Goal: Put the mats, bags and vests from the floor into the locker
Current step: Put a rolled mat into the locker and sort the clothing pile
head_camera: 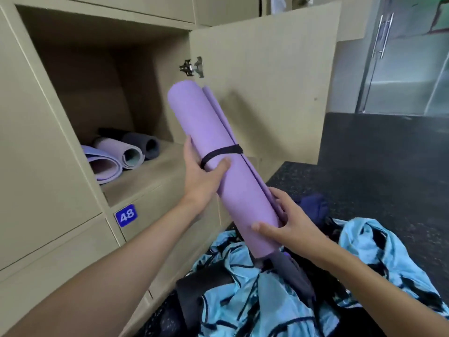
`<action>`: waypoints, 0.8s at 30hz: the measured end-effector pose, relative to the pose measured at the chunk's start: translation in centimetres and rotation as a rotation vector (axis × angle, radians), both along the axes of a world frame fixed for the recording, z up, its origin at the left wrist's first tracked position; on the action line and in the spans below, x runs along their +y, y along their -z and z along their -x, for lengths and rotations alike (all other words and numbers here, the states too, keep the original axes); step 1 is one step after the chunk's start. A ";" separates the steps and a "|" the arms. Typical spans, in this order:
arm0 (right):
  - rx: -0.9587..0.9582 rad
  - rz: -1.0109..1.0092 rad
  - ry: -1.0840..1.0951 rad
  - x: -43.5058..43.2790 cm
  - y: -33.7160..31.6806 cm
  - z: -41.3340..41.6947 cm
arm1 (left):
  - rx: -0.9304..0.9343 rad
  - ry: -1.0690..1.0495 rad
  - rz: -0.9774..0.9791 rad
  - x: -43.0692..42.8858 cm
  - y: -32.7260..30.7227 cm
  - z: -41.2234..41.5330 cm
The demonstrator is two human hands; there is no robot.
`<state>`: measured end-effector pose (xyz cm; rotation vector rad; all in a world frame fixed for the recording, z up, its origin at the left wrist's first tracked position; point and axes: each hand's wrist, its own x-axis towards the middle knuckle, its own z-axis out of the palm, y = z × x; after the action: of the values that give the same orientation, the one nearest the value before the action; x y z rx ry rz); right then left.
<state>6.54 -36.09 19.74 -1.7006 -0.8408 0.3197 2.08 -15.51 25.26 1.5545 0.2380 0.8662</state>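
A rolled purple mat [211, 132] bound by a black strap [222, 153] is held slanted in front of the open locker [102, 76]. My left hand [202, 176] grips it near the strap, thumb on top. Lower down, my right hand [288, 223] curls round the mat's near end. Inside the locker lie three rolled mats: a lilac one [103, 165], a pale one [126, 154] and a dark one [145, 144]. On the floor below sits a heap of light blue and black vests [255, 300] with a dark rolled mat [194, 290] in it.
The locker door [267, 81] stands open to the right, hinge at its inner edge. A blue plate with 48 [126, 215] marks the locker below. Dark speckled floor [388, 166] stretches right; a glass door with a metal handle [382, 35] stands at the far right.
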 end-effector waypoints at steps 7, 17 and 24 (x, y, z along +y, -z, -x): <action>-0.025 0.050 0.024 6.2 -1.2 -2.9 | 0.097 -0.152 0.167 8.1 -1.4 -3.3; 0.017 -0.080 0.281 14.4 -3.0 -10.5 | 0.528 -0.169 -0.497 17.4 0.2 -7.8; -0.093 0.028 0.269 21.3 -3.5 -14.6 | 0.998 -0.172 -1.036 23.9 4.6 -6.0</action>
<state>21.12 -14.79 23.24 -1.8401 -0.6660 0.0695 8.05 8.44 20.65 2.9099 0.7131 0.2156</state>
